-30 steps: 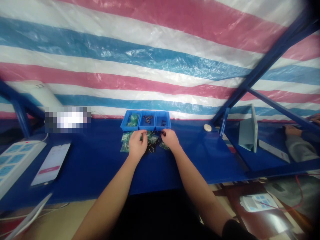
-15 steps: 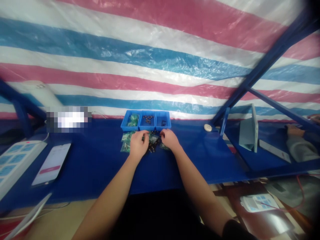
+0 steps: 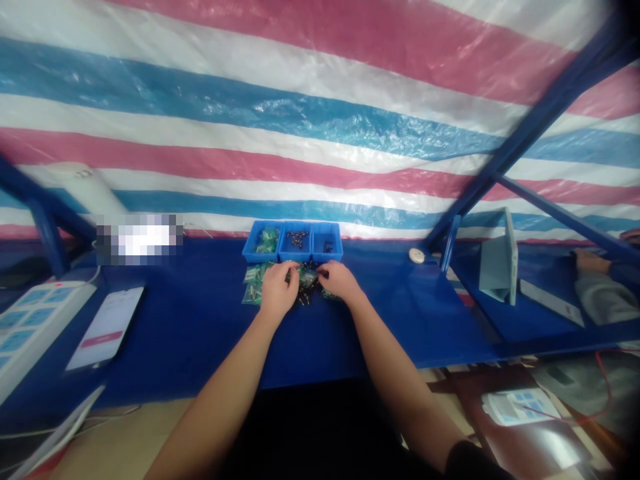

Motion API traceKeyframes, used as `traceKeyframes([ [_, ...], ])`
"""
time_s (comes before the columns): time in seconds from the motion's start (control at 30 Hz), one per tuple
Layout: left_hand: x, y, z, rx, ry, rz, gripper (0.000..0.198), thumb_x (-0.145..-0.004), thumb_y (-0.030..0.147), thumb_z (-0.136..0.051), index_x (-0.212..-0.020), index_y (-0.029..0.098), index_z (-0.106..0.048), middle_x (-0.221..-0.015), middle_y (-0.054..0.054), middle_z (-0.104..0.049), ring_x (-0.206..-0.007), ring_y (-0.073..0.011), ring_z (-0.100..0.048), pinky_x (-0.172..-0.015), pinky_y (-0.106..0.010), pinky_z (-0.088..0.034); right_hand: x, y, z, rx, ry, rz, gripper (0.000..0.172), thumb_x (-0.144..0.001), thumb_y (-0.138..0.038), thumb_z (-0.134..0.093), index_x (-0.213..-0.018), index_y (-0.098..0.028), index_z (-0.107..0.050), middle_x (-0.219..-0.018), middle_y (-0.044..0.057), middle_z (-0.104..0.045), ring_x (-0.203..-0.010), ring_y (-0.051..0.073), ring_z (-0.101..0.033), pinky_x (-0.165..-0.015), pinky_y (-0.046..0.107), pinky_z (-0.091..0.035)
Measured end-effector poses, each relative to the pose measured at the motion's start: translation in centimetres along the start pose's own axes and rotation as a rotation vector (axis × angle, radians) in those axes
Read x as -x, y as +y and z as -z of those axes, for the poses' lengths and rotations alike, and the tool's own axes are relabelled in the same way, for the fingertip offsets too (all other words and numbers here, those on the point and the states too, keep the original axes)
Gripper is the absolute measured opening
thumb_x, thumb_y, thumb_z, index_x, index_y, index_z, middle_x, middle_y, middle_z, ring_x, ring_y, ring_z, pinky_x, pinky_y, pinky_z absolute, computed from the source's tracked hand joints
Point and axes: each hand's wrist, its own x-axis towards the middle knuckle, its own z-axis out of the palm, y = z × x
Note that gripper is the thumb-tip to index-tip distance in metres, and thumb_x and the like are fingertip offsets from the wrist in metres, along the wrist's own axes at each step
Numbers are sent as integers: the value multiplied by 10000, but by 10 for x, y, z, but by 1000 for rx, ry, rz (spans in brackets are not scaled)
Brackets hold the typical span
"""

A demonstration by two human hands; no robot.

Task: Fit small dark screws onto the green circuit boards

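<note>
My left hand [image 3: 278,288] is closed, its thumb and fingers bent together at the left side of a pile of small black parts [image 3: 306,293]. From the other side my right hand [image 3: 342,280] pinches at the pile's right edge. What either set of fingertips holds is too small to make out. Small clear-green plastic bags [image 3: 253,293] lie beside and partly under my left hand. Behind the pile stand three joined blue bins: the left bin [image 3: 246,252] holds green bags, the middle bin [image 3: 295,256] small dark parts, the right bin [image 3: 327,256] a few black pieces.
On the left lie a phone [image 3: 106,328] and a white power strip [image 3: 37,320]. A round cream object [image 3: 416,256] sits right of the bins, near a blue frame post [image 3: 451,245]. Beyond it stand a tablet in a case [image 3: 500,260] and another person's sleeve [image 3: 597,293].
My right fingertips have moved slightly left and down, closer to the pile. My left hand has barely shifted. The bins look unchanged.
</note>
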Motion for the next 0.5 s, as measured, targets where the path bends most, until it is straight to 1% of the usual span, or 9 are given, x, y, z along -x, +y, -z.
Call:
traceKeyframes([
  [0.23, 0, 0, 0, 9, -1, -7, 214, -917, 247, -467, -958, 217, -675, -946, -45, -720, -889, -234, -643, -841, -371, -469, -3, 3, -3, -51, 9, 39, 229, -893, -217, -548, -1018, -212, -741, -1015, 71, -695, -928, 178, -630, -895, 273, -451],
  [0.37, 0, 0, -1, 6, 3, -9, 216, -919, 251, -469, -961, 214, -677, -954, -46, -719, -888, -232, -640, -842, -366, -468, -3, 4, -5, -80, 25, 37, 190, -882, -195, -566, -954, -188, -742, -969, 79, -695, -906, 175, -626, -883, 275, -450],
  [0.43, 0, -1, -1, 7, 8, -14, 217, -918, 249, -468, -961, 212, -678, -958, -47, -719, -892, -232, -640, -845, -365, -468, -3, 4, -5, -115, 56, 44, 177, -876, -185, -570, -937, -179, -737, -941, 77, -692, -874, 169, -622, -867, 275, -454],
  [0.5, 0, -1, -2, 8, 9, -20, 218, -917, 248, -469, -958, 208, -680, -957, -50, -720, -900, -231, -642, -849, -364, -469, -3, 2, -4, -179, 114, 62, 168, -875, -186, -570, -927, -174, -729, -908, 68, -690, -844, 161, -616, -850, 271, -459],
])
